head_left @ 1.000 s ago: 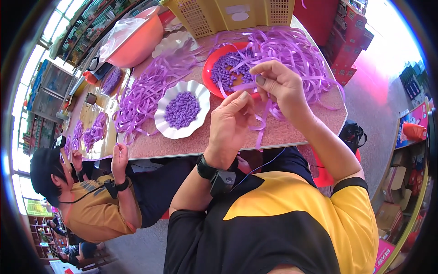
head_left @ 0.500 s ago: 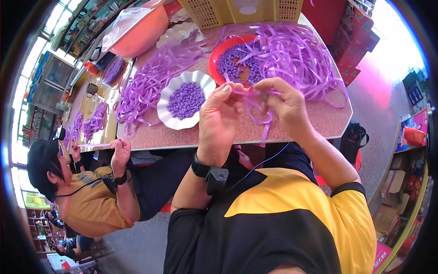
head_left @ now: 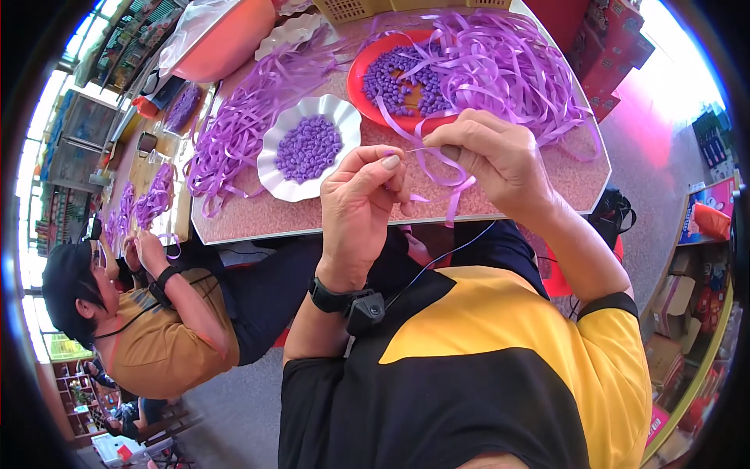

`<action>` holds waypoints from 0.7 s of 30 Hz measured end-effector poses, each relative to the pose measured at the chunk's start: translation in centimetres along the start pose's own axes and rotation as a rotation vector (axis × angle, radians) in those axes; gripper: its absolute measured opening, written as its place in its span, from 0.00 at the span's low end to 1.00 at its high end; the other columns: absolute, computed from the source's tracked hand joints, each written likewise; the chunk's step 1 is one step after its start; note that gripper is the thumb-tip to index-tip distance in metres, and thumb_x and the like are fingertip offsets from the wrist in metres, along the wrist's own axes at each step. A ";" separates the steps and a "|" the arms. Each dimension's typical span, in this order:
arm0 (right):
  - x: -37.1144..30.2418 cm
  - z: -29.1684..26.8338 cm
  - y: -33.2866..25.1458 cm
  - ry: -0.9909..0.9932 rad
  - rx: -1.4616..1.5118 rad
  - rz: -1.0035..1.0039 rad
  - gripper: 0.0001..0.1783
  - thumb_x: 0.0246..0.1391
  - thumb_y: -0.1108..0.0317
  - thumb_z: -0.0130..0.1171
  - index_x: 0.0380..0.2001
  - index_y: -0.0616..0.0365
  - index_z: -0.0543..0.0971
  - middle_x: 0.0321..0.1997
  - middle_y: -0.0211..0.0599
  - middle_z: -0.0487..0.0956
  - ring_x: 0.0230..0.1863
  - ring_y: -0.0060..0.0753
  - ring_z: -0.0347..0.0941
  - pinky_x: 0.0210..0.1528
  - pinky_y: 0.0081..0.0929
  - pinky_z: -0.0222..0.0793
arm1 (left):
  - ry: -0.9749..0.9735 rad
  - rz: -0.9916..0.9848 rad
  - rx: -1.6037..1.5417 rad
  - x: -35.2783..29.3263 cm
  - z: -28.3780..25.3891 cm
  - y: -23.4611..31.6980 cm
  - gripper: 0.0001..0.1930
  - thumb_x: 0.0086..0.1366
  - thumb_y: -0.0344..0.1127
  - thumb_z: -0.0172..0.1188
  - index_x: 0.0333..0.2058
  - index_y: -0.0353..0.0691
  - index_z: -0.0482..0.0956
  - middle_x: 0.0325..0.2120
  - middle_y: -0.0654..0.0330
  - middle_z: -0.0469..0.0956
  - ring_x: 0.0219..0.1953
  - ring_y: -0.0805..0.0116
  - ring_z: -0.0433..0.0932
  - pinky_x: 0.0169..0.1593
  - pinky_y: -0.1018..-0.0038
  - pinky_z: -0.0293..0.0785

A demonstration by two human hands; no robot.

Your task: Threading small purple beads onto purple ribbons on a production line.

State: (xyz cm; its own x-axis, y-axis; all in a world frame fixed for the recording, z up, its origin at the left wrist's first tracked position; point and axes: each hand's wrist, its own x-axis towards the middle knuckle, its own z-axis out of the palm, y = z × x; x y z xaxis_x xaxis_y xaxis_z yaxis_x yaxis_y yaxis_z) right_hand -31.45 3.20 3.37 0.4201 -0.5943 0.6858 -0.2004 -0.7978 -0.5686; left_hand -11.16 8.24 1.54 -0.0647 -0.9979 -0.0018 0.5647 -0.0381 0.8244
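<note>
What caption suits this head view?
Left hand and right hand pinch a purple ribbon above a table.

yellow basket (head_left: 355, 8) cut off, needle too thin

We hold both forearms raised from the lower edge, bent at the elbows, hands close together in front of the chest. Our left hand (head_left: 361, 205) is curled, thumb and forefinger pinched together with the nail facing up. Our right hand (head_left: 500, 162) sits just beside it, slightly higher, its fingers (head_left: 457, 141) bunched into a tight pinch, knuckles turned outward
</note>
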 end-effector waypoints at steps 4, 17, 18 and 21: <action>0.4 0.1 0.7 -0.016 -0.074 -0.098 0.11 0.48 0.81 0.63 0.37 0.61 0.82 0.33 0.38 0.79 0.35 0.38 0.77 0.38 0.29 0.73 | 0.048 -0.023 0.014 -0.2 0.0 0.1 0.06 0.66 0.27 0.59 0.38 0.30 0.78 0.23 0.61 0.74 0.22 0.73 0.73 0.24 0.77 0.70; 0.1 0.2 1.2 -0.050 -0.189 -0.140 0.13 0.43 0.81 0.62 0.36 0.57 0.82 0.30 0.35 0.76 0.33 0.40 0.75 0.35 0.33 0.70 | 0.041 0.001 0.114 0.1 0.2 -0.6 0.06 0.64 0.26 0.60 0.38 0.29 0.79 0.23 0.61 0.77 0.22 0.74 0.74 0.24 0.79 0.70; 0.1 0.2 1.2 -0.055 -0.185 -0.132 0.14 0.44 0.82 0.62 0.36 0.57 0.82 0.30 0.35 0.76 0.32 0.40 0.74 0.34 0.33 0.70 | 0.044 0.007 0.131 0.1 0.3 -0.6 0.06 0.65 0.26 0.60 0.38 0.29 0.80 0.24 0.59 0.78 0.24 0.73 0.76 0.25 0.79 0.72; 0.0 0.1 1.2 -0.055 -0.191 -0.128 0.14 0.44 0.81 0.61 0.36 0.57 0.82 0.29 0.36 0.75 0.31 0.41 0.74 0.32 0.33 0.69 | 0.049 0.011 0.174 -0.1 0.6 -0.4 0.06 0.66 0.26 0.59 0.39 0.29 0.79 0.26 0.56 0.80 0.26 0.68 0.80 0.28 0.77 0.76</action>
State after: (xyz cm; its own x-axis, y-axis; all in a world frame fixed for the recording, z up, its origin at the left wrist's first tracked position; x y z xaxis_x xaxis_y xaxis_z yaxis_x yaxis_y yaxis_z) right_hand -31.55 2.23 2.65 0.4998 -0.4844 0.7180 -0.3037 -0.8744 -0.3785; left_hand -11.92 8.37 1.53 -0.0166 -0.9997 -0.0158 0.4138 -0.0213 0.9101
